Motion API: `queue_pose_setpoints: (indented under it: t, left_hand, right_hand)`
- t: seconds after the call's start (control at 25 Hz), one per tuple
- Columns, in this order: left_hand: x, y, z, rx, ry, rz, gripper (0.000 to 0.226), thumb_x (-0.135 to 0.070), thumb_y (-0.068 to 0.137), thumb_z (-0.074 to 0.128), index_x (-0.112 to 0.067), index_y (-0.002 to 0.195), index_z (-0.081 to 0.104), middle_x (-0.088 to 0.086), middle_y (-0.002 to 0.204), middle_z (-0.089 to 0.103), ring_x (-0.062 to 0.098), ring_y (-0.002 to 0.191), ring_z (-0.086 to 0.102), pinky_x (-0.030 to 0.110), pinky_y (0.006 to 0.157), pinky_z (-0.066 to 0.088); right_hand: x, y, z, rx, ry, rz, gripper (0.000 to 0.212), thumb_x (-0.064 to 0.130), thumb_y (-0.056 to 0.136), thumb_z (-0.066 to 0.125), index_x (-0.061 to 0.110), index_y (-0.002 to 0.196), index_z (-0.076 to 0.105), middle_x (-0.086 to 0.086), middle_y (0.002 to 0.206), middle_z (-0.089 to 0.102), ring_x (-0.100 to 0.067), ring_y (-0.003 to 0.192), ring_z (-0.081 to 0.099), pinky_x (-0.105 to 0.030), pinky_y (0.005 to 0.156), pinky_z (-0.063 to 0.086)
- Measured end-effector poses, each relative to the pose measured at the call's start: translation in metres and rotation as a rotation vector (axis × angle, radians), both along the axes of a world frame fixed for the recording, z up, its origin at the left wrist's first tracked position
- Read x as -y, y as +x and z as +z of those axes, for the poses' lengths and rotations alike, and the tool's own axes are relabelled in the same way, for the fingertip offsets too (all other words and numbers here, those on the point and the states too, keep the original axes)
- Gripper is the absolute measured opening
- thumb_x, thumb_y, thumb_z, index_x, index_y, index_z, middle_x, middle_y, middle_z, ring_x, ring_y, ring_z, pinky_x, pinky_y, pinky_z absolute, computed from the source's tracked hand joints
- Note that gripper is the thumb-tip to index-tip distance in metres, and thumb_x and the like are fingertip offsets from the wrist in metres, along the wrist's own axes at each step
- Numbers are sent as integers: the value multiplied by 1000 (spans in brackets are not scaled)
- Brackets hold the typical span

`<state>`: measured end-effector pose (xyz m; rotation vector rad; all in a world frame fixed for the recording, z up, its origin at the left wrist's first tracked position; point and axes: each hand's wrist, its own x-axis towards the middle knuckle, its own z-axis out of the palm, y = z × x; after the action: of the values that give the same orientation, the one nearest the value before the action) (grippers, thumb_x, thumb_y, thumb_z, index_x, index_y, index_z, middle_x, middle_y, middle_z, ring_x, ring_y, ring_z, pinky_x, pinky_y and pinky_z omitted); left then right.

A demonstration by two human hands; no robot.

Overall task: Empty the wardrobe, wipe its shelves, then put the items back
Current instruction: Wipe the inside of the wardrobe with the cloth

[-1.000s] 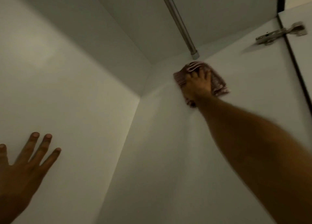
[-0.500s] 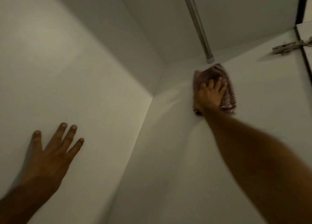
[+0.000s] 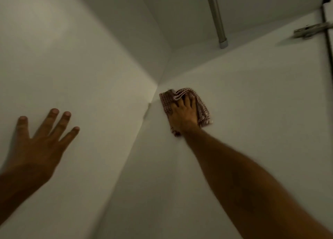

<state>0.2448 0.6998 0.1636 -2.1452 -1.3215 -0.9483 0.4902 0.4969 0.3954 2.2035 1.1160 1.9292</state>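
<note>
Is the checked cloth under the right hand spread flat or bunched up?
Bunched: the cloth shows folds above the fingers of the right hand, which presses it on the wardrobe wall.

We see the wardrobe's pale right wall (image 3: 252, 98) with a checked cloth (image 3: 202, 107) pressed flat near the far corner.
</note>
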Motion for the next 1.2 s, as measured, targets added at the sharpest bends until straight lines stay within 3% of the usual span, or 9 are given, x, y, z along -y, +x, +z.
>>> queue_pose_setpoints:
  t: [0.2, 0.32, 0.4, 0.48, 0.6, 0.68, 0.88, 1.04, 1.2]
  left_hand:
    - [-72, 17, -13, 52, 337, -318, 147, -5, 23, 97, -15, 155, 34, 28, 164, 5, 53, 149, 5, 72, 115, 10]
    - [-85, 29, -14, 43, 538, -216, 122, -10, 43, 92, -7, 152, 38, 29, 163, 8, 55, 148, 9, 69, 117, 11]
    - [-59, 18, -14, 72, 411, -238, 111, -2, 45, 88, -15, 147, 47, 25, 165, 7, 51, 150, 7, 72, 116, 12]
    - [-25, 4, -10, 164, 312, -205, 97, 2, 63, 78, -7, 151, 39, 21, 166, 7, 43, 153, 2, 73, 115, 6]
    - [16, -1, -3, 30, 128, -28, 100, -32, 94, 55, -18, 153, -24, 19, 160, -32, 40, 149, -25, 69, 114, -7]
    - [26, -5, 5, -60, 24, 89, 106, -40, 95, 54, -21, 141, -38, 19, 152, -45, 41, 145, -34, 71, 113, -1]
    - [22, -7, 2, -40, 4, 65, 112, -46, 93, 58, -23, 140, -41, 19, 149, -49, 41, 143, -38, 71, 114, -2]
    - [21, -16, 2, -74, 5, 44, 112, -46, 91, 58, -24, 143, -39, 18, 148, -50, 40, 144, -37, 72, 112, -8]
    - [-15, -11, -8, 45, 196, -297, 123, -14, 55, 93, -4, 156, 24, 17, 167, -9, 43, 153, -4, 72, 115, 15]
  right_hand:
    - [193, -7, 69, 47, 467, -146, 54, 37, 98, 32, 16, 148, 41, -18, 158, 30, -42, 149, 13, -58, 122, -3]
    - [265, -12, 78, 42, 669, -236, 58, 37, 99, 31, 11, 150, 37, -25, 159, 24, -43, 151, 7, -59, 121, -1]
    - [260, -13, 71, 19, 677, -259, 59, 36, 99, 28, 10, 152, 33, -26, 161, 19, -42, 151, 1, -61, 120, -3]
    - [219, -10, 55, 29, 630, -240, 60, 34, 98, 30, 13, 153, 30, -27, 161, 18, -45, 151, 1, -65, 118, -6]
    - [111, -5, 6, 72, 451, -215, 56, 34, 100, 33, 19, 154, 32, -23, 162, 20, -46, 150, 2, -66, 118, -5]
    - [35, -6, -44, 51, 278, -168, 55, 33, 101, 32, 21, 155, 30, -20, 164, 17, -45, 151, 1, -65, 118, -8]
    - [-96, 0, -184, 3, -252, -190, 73, 42, 98, 44, 18, 160, 14, -18, 165, 5, -45, 150, -8, -65, 114, -19]
    - [-61, 4, -157, -3, -187, -133, 58, 39, 103, 30, 23, 158, 20, -14, 166, 11, -41, 152, -4, -59, 114, -21]
    - [63, -2, -90, 17, 78, -67, 50, 41, 102, 32, 25, 148, 43, -13, 162, 26, -40, 151, 9, -60, 117, -13]
